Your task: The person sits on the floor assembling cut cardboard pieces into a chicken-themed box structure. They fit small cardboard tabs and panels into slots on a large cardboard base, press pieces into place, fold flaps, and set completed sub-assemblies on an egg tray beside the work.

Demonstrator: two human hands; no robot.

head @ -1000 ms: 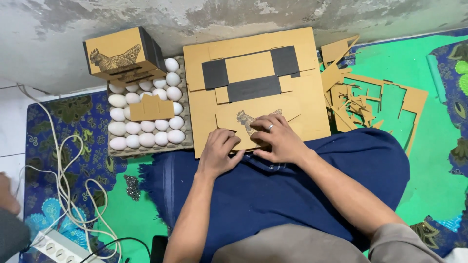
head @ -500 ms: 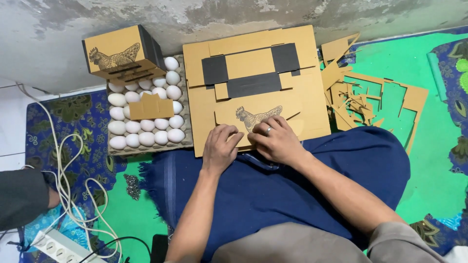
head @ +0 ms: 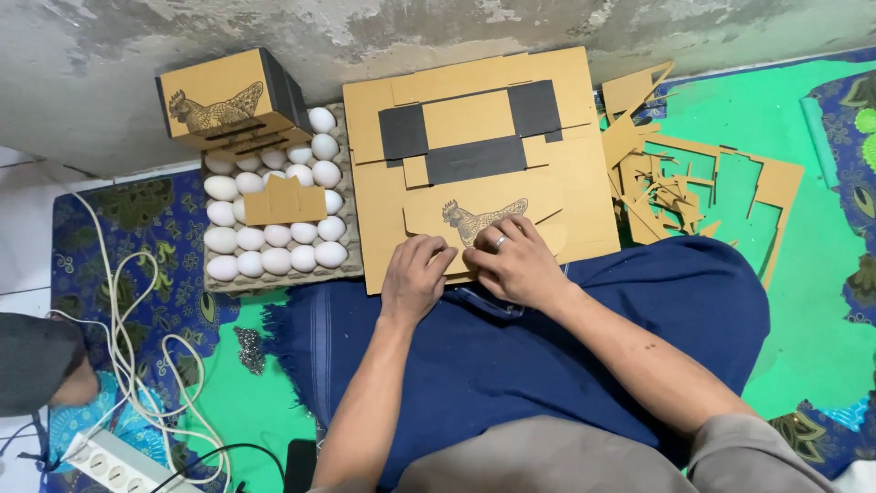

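Note:
A large flat cardboard sheet [head: 566,173] with dark cut-out panels lies in front of me. On its near part rests a smaller cardboard piece printed with a rooster [head: 474,217]. My left hand [head: 413,277] presses on the near left edge of that piece, fingers curled. My right hand [head: 514,260], with a ring on one finger, lies on the piece just right of the rooster. Both hands touch each other over the piece, above the dark blue cloth [head: 547,347] on my lap.
A tray of white eggs [head: 274,215] stands at the left with a cardboard scrap on it and a folded rooster box [head: 224,100] at its far end. Cardboard offcuts [head: 693,187] lie at the right. White cables and a power strip [head: 119,456] sit at the lower left, near another person's limb [head: 41,365].
Both hands have shifted slightly nearer and left on the rooster piece, uncovering more of the print. The other person's limb at the lower left has moved.

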